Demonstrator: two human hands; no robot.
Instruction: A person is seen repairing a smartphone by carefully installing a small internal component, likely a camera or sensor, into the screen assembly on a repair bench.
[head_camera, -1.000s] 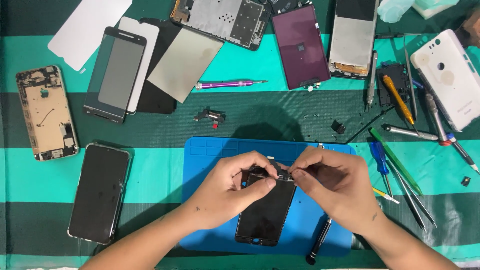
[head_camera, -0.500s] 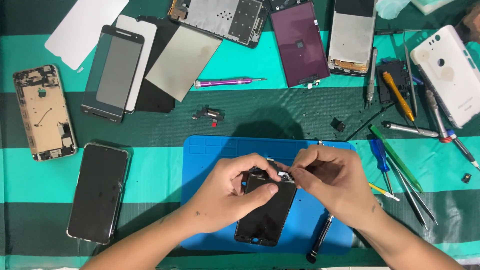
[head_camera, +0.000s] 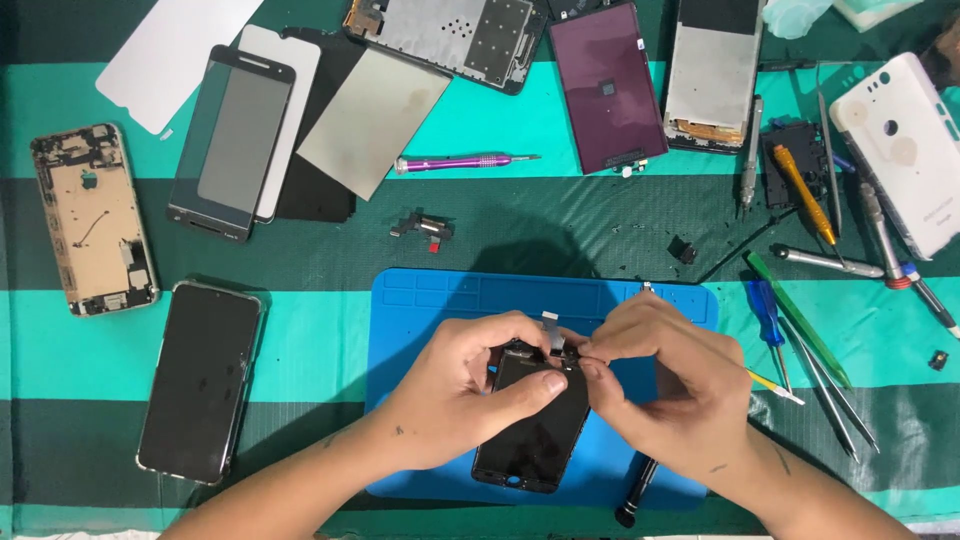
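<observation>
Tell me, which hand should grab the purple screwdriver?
Probably the left hand. The purple screwdriver lies up on its side, and the right hand is pinching a small part at the black phone screen.

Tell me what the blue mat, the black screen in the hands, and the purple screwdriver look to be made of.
Blue mat: likely silicone or rubber, matte, with moulded compartments along its top edge. Black screen: seemingly glass, glossy with faint reflections. Purple screwdriver: probably metal, its handle having a satin sheen, with a thin steel-looking tip.
</observation>
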